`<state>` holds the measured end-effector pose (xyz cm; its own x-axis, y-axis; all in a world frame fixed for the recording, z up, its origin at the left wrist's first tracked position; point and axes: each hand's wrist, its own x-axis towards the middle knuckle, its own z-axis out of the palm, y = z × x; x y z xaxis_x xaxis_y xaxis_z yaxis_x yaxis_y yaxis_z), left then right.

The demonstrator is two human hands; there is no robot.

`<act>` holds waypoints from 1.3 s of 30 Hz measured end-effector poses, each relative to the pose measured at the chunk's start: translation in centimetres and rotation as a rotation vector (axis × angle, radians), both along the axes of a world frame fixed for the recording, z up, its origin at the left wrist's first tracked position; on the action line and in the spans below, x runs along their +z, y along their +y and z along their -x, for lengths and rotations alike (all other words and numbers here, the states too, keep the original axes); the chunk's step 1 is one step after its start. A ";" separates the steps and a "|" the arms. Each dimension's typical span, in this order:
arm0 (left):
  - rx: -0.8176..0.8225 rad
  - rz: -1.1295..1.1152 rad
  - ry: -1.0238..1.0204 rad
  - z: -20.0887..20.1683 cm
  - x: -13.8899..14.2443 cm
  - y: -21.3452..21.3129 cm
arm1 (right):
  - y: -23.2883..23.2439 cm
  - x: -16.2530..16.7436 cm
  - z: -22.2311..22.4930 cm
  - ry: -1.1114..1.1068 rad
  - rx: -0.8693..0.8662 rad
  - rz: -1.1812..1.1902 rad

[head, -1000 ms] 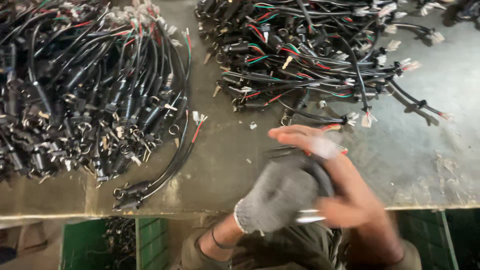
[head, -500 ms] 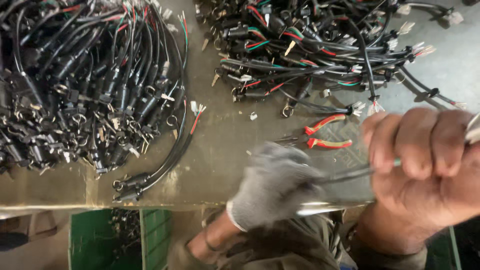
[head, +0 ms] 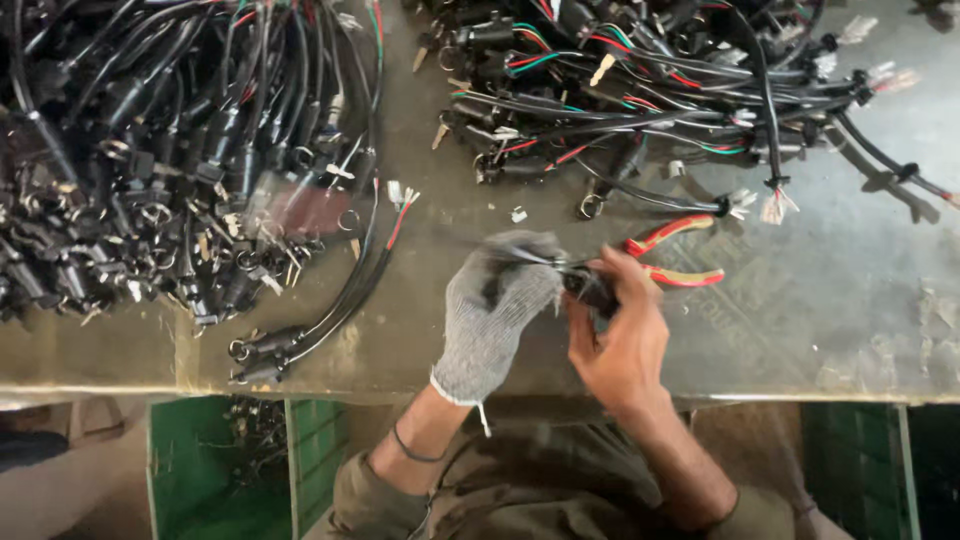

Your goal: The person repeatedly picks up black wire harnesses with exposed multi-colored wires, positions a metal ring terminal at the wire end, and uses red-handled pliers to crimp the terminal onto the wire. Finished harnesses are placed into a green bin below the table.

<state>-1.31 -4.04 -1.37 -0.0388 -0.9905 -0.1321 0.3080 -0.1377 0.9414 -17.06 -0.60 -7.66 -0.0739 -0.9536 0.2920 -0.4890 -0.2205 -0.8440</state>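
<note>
— Hands: what do they hold?
— Gloved left hand (head: 495, 305) and bare right hand (head: 622, 335) both grip one small black cable part (head: 583, 283) between them.
— Surroundings?
— Red-handled pliers (head: 672, 252) lie just beyond the right hand; cable heaps (head: 160, 170) spread farther off on the worn table (head: 850, 300)

R hand (head: 618, 335) dropped back from cam, now meets L hand (head: 497, 305) on black part (head: 585, 285).
</note>
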 end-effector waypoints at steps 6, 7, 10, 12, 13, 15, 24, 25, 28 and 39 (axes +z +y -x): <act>-0.073 -0.007 0.198 -0.2 -1.7 1.4 | -0.7 1.5 2.6 -0.551 0.323 -0.242; -0.127 -0.009 0.197 -0.6 -1.7 1.5 | -0.6 1.8 2.8 -0.679 0.426 -0.316; -0.198 0.150 -0.006 -1.3 -0.7 0.9 | -0.1 1.7 2.8 -0.431 0.302 -0.146; -0.181 0.131 0.023 -1.5 0.4 0.6 | 0.0 1.4 2.6 -0.291 0.257 -0.193; -0.173 0.130 0.037 -1.6 1.0 0.4 | 0.0 1.2 2.5 -0.221 0.235 -0.208; -0.169 0.374 -0.472 -1.9 2.1 0.2 | 0.0 1.0 2.3 -0.206 0.258 -0.162; -0.313 0.547 -0.708 -3.4 1.0 -1.0 | 1.2 1.8 1.9 -0.374 0.349 -0.272; -0.308 0.558 -0.703 -3.1 0.8 -0.8 | 1.2 1.8 1.8 -0.402 0.330 -0.349; -0.246 0.580 -0.632 -1.5 1.1 0.4 | 0.8 1.2 1.9 -0.782 0.328 -0.443; -0.486 0.510 -0.402 -1.3 0.2 -0.3 | 2.2 -4.4 3.2 -0.702 0.152 -0.778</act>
<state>-0.03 -4.32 -1.14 -0.5262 -0.8170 0.2357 -0.0507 0.3068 0.9504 -20.28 1.65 -12.06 0.1469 -0.8730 -0.4650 0.1506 0.4844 -0.8618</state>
